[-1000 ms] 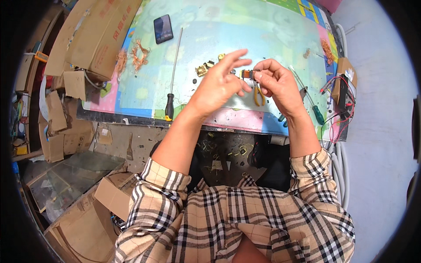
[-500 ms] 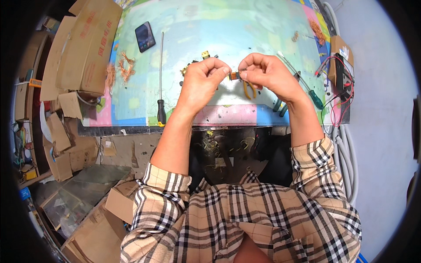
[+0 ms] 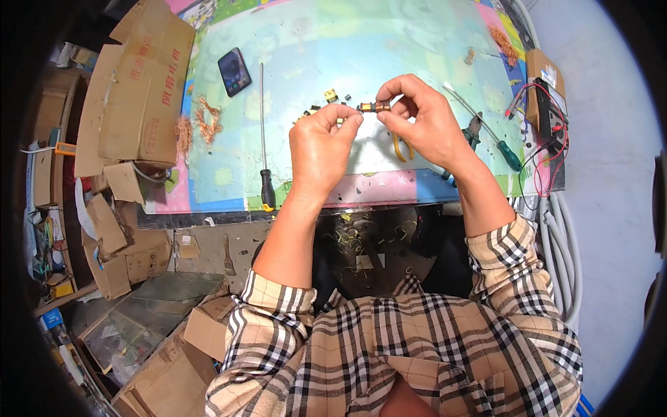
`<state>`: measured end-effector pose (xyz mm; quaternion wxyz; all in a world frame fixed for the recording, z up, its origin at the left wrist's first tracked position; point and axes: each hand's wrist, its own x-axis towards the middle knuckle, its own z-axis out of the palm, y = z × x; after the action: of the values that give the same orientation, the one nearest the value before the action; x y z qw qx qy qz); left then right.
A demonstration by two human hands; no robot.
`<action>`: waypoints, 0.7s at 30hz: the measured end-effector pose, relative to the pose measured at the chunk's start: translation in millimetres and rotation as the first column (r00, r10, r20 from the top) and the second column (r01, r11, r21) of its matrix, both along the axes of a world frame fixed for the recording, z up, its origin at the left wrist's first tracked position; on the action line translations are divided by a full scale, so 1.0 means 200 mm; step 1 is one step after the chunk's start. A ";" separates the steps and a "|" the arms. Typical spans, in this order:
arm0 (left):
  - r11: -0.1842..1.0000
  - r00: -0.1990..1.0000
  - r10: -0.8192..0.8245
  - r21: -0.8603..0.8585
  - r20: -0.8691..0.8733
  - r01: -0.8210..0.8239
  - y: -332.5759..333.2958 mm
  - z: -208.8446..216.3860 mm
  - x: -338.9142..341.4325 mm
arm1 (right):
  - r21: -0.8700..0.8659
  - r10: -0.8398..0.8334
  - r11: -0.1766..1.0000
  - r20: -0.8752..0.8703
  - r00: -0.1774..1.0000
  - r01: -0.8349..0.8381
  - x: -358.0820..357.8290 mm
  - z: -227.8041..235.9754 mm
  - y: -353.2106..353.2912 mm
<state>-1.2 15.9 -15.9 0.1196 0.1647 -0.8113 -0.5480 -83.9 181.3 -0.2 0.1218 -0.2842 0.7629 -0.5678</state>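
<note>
Dial centred on the small copper-wound coil (image 3: 374, 107), 12 o'clock toward the far side of the table (image 3: 299, 52)
Coil: raised between the two hands, roughly level, over the middle of the tabletop
Right hand (image 3: 420, 117): at 4 o'clock, thumb and forefinger pinching the coil's right end
Left hand (image 3: 320, 147): at 8 o'clock, thumb and forefinger tips close together at the coil's left end; cannot tell whether they pinch it or a fine wire, as the tips are too small in view
Brass-coloured parts (image 3: 330, 95): 10 o'clock, beyond the left hand
Yellow-handled tool (image 3: 399, 149): 5 o'clock, partly hidden by the right hand
Long black-handled screwdriver (image 3: 267, 189): handle at 8 o'clock
Phone (image 3: 234, 71): 10 o'clock, farther out
Green-handled screwdriver (image 3: 509, 156): handle at 4 o'clock
Black meter (image 3: 554, 121) with leads: 3 o'clock, table's edge
</note>
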 end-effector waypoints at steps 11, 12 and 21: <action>0.836 0.998 0.050 0.545 0.043 -0.066 0.00 0.06 0.00 | -0.094 -0.063 0.995 -0.438 0.897 0.024 0.01 -0.02 -0.04; 0.822 0.998 0.048 0.567 0.035 -0.060 -0.01 0.06 0.00 | -0.103 -0.079 0.994 -0.469 0.880 0.034 0.02 -0.02 -0.05; 0.812 0.997 0.078 0.581 -0.006 -0.060 0.01 0.07 -0.01 | -0.040 -0.087 0.995 -0.759 0.646 0.086 0.05 -0.04 -0.08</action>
<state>-2.7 17.0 -2.6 0.0956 0.2146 -0.5975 -0.7667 -73.9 165.4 -7.6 -0.2357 -0.4590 0.7563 -0.4022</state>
